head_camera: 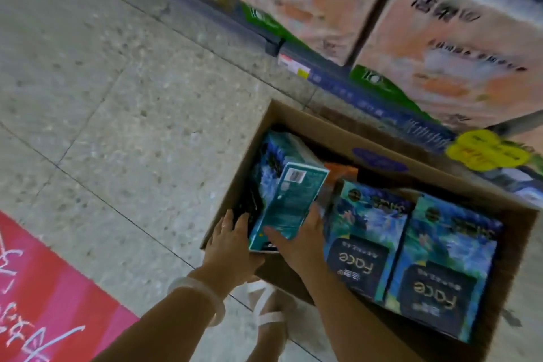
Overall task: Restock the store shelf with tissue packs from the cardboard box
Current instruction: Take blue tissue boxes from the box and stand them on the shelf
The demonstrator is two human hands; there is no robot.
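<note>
Head view: an open cardboard box (293, 123) stands on a speckled stone floor (117, 97), just in front of the bottom store shelf (367, 94). Both hands reach into the box's left end and clamp one teal tissue pack (289, 206) between them. The left hand (232, 244) presses against the pack's left side, its fingers spread along the dark face; the right hand (299, 239) grips the right side, thumb lying across the teal panel that carries the barcode. The pack is tilted, its near end raised at the box's near wall, its far end leaning on another blue-green pack (279, 153) standing deeper in the same end. To the right, two more packs printed "Face" (361, 247) (440, 270) lie flat side by side, touching. A pale bangle (199, 297) circles the left wrist. Below the hands a foot in a white strapped sandal (267, 306) rests just beside the box. A red floor mat (44, 303) with white lettering fills the lower left corner. Large peach-and-green tissue bales (458, 47) sit on the shelf, and a yellow price tag (484, 153) hangs on its edge; everything up there is blurred
</note>
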